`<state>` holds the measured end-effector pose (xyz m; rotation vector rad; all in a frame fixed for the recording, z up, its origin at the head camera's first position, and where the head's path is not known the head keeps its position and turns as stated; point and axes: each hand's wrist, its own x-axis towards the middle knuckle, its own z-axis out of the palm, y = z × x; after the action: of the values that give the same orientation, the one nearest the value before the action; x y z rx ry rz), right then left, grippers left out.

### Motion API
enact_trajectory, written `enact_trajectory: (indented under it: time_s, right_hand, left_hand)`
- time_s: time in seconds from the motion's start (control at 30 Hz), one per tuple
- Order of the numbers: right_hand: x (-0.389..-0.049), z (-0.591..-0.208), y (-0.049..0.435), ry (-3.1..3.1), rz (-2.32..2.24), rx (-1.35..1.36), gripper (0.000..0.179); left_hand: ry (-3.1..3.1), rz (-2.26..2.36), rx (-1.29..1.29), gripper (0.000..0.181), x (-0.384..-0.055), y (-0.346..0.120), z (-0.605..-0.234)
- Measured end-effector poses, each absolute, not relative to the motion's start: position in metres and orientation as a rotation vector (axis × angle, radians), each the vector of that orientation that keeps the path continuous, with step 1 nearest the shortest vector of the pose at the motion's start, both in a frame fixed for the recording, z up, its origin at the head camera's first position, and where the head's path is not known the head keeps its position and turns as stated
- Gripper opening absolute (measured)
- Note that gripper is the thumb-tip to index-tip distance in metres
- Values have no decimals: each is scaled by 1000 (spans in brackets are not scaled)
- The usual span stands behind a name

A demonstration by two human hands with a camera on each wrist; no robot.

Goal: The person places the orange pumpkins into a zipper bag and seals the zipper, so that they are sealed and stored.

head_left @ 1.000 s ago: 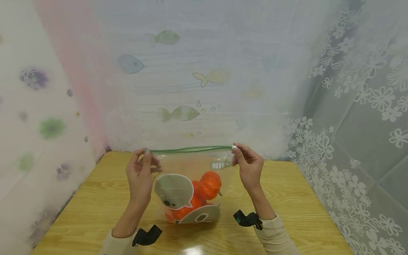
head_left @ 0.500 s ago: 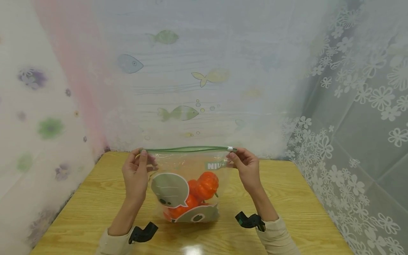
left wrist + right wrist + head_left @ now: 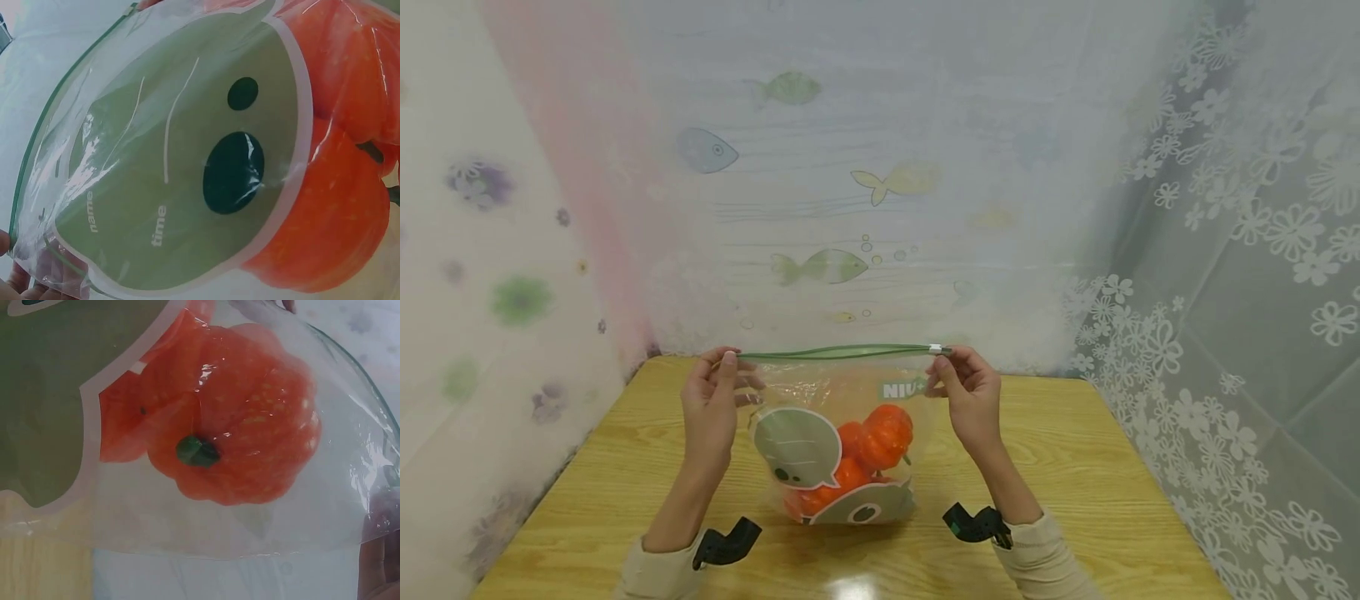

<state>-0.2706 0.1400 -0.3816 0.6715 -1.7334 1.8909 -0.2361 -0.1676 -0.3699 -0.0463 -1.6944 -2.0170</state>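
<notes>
A clear zipper bag [image 3: 820, 385] with a green top strip stands on the table, its mouth slightly parted in the middle. Inside lie several orange-red toy pumpkins [image 3: 886, 437] with green stems; the right wrist view shows one pumpkin [image 3: 250, 419] close up. My left hand [image 3: 711, 404] pinches the bag's top left corner between thumb and fingers. At the top right corner my right hand [image 3: 976, 400] pinches the strip's end, just beside the white slider [image 3: 935, 349]. A grey-green printed label [image 3: 156, 156] reading "name" and "time" fills much of the left wrist view.
The wooden table [image 3: 1075, 475] extends on both sides of the bag. Behind it hangs a pale curtain [image 3: 970, 108] printed with fish, and a flowered sheet [image 3: 1247, 350] hangs at the right. Black wrist mounts [image 3: 727, 542] sit at both cuffs.
Both hands and the bag's top have shifted a little left. The right hand's fingertips, earlier on the slider, now grip the strip's end just right of it.
</notes>
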Motion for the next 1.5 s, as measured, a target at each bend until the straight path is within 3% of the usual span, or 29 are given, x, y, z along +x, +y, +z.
enact_trajectory:
  time_s: [0.3,0.53,0.7,0.93,1.13,1.5]
  right_hand:
    - [-270,-384,136,-1682,1895,685,10]
    - [-269,-383,130,-1686,1913,679,15]
    - [-268,-383,126,-1685,1940,651,8]
    - [-266,-383,122,-1689,1975,637,7]
    - [-265,-383,119,-1698,1975,634,11]
    - [-266,-384,111,-1680,1985,649,11]
  left_hand:
    - [-1807,-2004,-139,24,-237,-178,-366]
    - [-2223,-1614,-234,32,-242,-187,-344]
    - [-2251,-1283,-263,25,-246,-165,-328]
    - [-2145,-1106,-515,18,-246,-122,-309]
    - [-2236,-1054,-765,21,-252,-91,-309]
    - [-2283,-935,-841,13,-255,-61,-315]
